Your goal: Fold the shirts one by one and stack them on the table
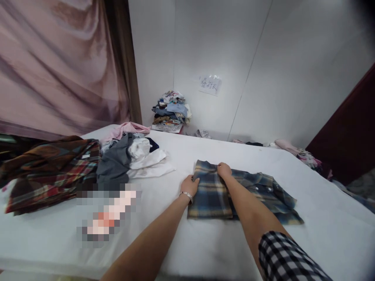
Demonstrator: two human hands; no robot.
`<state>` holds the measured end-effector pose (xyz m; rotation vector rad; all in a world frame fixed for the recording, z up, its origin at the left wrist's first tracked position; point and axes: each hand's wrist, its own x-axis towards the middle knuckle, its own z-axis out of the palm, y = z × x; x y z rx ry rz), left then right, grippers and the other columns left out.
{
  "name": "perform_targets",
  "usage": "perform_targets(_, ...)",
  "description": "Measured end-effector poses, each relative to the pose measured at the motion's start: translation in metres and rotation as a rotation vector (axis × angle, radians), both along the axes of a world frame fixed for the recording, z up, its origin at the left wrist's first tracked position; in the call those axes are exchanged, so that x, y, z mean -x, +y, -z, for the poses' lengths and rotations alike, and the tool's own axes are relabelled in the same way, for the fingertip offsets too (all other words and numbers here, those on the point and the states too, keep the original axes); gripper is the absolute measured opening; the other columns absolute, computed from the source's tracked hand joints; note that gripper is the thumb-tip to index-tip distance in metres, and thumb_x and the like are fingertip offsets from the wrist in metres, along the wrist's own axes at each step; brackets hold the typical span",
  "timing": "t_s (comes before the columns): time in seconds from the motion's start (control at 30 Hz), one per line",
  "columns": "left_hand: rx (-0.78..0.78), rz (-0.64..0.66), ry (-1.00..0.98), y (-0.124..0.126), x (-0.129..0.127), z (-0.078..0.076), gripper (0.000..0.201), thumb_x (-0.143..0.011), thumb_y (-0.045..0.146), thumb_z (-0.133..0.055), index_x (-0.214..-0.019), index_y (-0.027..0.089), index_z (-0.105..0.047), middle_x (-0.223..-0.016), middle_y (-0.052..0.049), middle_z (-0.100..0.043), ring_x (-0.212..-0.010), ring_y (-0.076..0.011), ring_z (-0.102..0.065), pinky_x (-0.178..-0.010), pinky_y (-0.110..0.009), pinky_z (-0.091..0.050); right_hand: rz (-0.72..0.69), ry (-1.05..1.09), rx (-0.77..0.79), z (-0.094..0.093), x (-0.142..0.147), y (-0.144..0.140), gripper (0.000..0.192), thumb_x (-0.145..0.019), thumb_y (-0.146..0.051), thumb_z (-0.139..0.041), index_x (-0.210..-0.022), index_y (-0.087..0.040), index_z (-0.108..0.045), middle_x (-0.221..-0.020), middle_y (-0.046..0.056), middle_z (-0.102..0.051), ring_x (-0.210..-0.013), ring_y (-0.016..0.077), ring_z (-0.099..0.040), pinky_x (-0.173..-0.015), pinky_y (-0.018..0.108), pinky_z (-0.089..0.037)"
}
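A blue, grey and tan plaid shirt [211, 195] lies on the white-covered table [164, 234], its left part folded over into a flat panel. White buttons and the collar area show on the right part. My left hand [190, 187], with a bracelet at the wrist, pinches the folded left edge of the shirt. At the shirt's far edge, my right hand [225, 170] has its fingers closed on the cloth. My right forearm passes over the shirt and hides some of its middle.
Rumpled clothes lie on the left, including a brown-red plaid garment [55, 175], a grey garment [114, 162] and a white one [152, 164]. A clothes stack [172, 111] stands by the far wall. More clothes [299, 152] lie along the right edge. A blurred patch covers the table's left front.
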<state>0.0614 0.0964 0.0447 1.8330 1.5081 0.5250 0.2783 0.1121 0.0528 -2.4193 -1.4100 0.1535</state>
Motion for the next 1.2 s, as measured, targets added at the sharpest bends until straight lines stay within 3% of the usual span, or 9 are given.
perform_targets(0.2,0.015,0.021,-0.040,0.000,0.002,0.001,0.039,-0.093,0.044,-0.049,-0.115,0.016,-0.064,-0.120,-0.015,-0.071,-0.112,-0.0275,-0.065,-0.090,-0.032,-0.047,-0.024,-0.033,-0.021,-0.016,0.004,0.004,0.054,-0.098,-0.038,-0.034,-0.143,-0.012,-0.048,-0.140,0.016,-0.057,-0.129,0.0269,-0.053,-0.106,0.039,-0.042)
perform_targets(0.3,0.032,0.024,-0.051,0.001,0.001,0.001,0.042,-0.094,0.047,-0.044,-0.113,0.016,-0.065,-0.118,-0.016,-0.071,-0.112,-0.0280,-0.066,-0.089,-0.033,-0.047,-0.168,-0.101,-0.098,-0.014,0.022,0.002,0.059,-0.100,-0.043,-0.030,-0.151,-0.015,-0.035,-0.157,0.011,-0.037,-0.145,0.0221,-0.031,-0.116,0.037,-0.028)
perform_targets(0.37,0.036,0.031,-0.055,0.002,0.001,0.002,0.040,-0.094,0.046,-0.046,-0.113,0.016,-0.065,-0.117,-0.016,-0.072,-0.112,-0.0276,-0.066,-0.090,-0.032,-0.047,-0.281,-0.098,-0.013,-0.006,0.035,-0.001,0.060,-0.099,-0.046,-0.033,-0.152,-0.017,-0.033,-0.160,0.009,-0.030,-0.149,0.0231,-0.023,-0.119,0.042,-0.022)
perform_targets(0.5,0.027,0.050,-0.063,0.002,0.001,0.004,0.036,-0.092,0.040,-0.051,-0.116,0.016,-0.064,-0.120,-0.015,-0.071,-0.113,-0.0266,-0.065,-0.091,-0.031,-0.046,-0.314,0.000,0.200,0.004,0.050,-0.008,0.058,-0.099,-0.050,-0.032,-0.150,-0.023,-0.038,-0.159,0.009,-0.032,-0.148,0.0250,-0.025,-0.119,0.050,-0.019)
perform_targets(0.7,0.028,0.095,-0.076,0.007,0.004,0.002,0.045,-0.090,0.052,-0.051,-0.108,0.014,-0.068,-0.114,-0.017,-0.073,-0.110,-0.0289,-0.067,-0.089,-0.031,-0.048,-0.226,-0.054,0.070,0.000,0.051,-0.049,0.063,-0.099,-0.052,-0.032,-0.152,-0.018,-0.035,-0.161,0.013,-0.026,-0.150,0.0271,-0.020,-0.120,0.049,-0.017)
perform_targets(0.9,0.053,0.106,-0.106,0.008,0.003,-0.003,0.028,-0.082,0.038,-0.065,-0.098,0.015,-0.071,-0.109,-0.015,-0.075,-0.105,-0.0285,-0.069,-0.085,-0.031,-0.051,-0.260,0.004,0.188,0.006,0.068,-0.082,0.063,-0.099,-0.050,-0.035,-0.150,-0.013,-0.040,-0.159,0.018,-0.030,-0.149,0.0283,-0.023,-0.120,0.046,-0.019)
perform_targets(1.0,0.053,0.088,-0.159,0.009,0.014,-0.013,0.024,-0.085,0.033,-0.061,-0.099,0.016,-0.071,-0.104,-0.011,-0.077,-0.096,-0.0248,-0.071,-0.078,-0.028,-0.052,-0.236,0.079,0.095,-0.009,0.080,-0.088,0.060,-0.099,-0.048,-0.038,-0.148,-0.015,-0.042,-0.157,0.016,-0.033,-0.148,0.0273,-0.025,-0.120,0.045,-0.018)
perform_targets(1.07,0.038,0.072,-0.189,0.012,0.030,-0.026,0.025,-0.086,0.033,-0.059,-0.098,0.016,-0.071,-0.099,-0.010,-0.077,-0.091,-0.0234,-0.071,-0.075,-0.028,-0.053,-0.279,0.186,-0.060,-0.018,0.093,-0.095,0.060,-0.097,-0.050,-0.043,-0.147,-0.017,-0.045,-0.157,0.013,-0.035,-0.147,0.0262,-0.028,-0.121,0.044,-0.018)
perform_targets(1.2,-0.029,0.038,-0.184,0.021,0.074,-0.054,0.027,-0.080,0.041,-0.062,-0.091,0.017,-0.070,-0.094,-0.008,-0.077,-0.091,-0.0253,-0.071,-0.078,-0.030,-0.053,-0.425,0.702,-0.330,-0.018,0.129,-0.108,0.063,-0.089,-0.057,-0.053,-0.144,-0.024,-0.050,-0.152,0.007,-0.044,-0.143,0.0225,-0.038,-0.120,0.041,-0.024)
